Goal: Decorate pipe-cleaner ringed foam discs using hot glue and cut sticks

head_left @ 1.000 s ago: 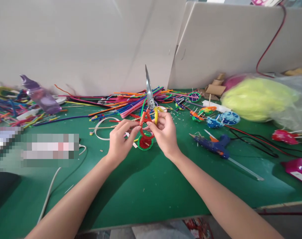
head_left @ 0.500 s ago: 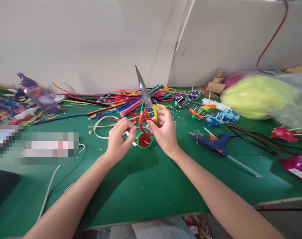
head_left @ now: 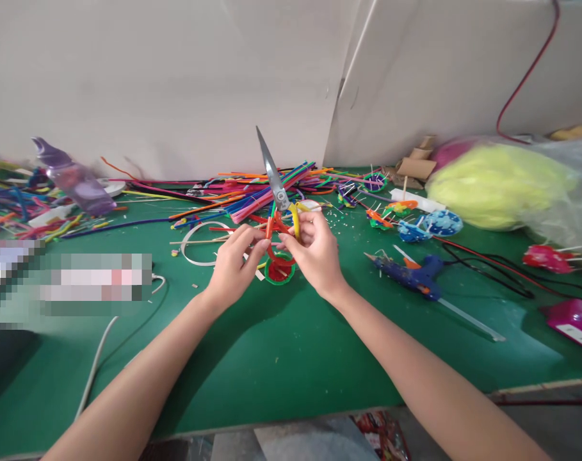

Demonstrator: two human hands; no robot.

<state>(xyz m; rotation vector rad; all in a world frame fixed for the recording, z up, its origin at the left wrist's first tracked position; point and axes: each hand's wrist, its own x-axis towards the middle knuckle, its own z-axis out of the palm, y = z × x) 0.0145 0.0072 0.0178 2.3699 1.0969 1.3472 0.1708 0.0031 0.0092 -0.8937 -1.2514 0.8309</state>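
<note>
My right hand [head_left: 317, 253] is closed around the handle end of a pair of scissors [head_left: 276, 182], their blades together and pointing up and away. One handle loop shows yellow. An orange loop [head_left: 270, 232] hangs beside it; I cannot tell whether it is the other handle or a separate piece. My left hand [head_left: 235, 259] has thumb and index finger pinched together at the left edge of that orange loop. What sits between those fingertips is too small to tell. Just below the fingers, a small round red piece with a green rim [head_left: 280, 270] is partly covered by the orange loop.
Colourful pipe cleaners [head_left: 271, 192] are heaped along the wall, near a white ring [head_left: 187, 259]. A purple bottle [head_left: 79, 182] leans at left. To the right lie a blue glue gun [head_left: 415, 275], small decorated pieces [head_left: 442, 223] with sticks, and a bag of yellow material [head_left: 497, 186].
My left hand has moved slightly right and up, its fingertips now meeting the orange loop. The scissors have tilted a little to the left in my right hand.
</note>
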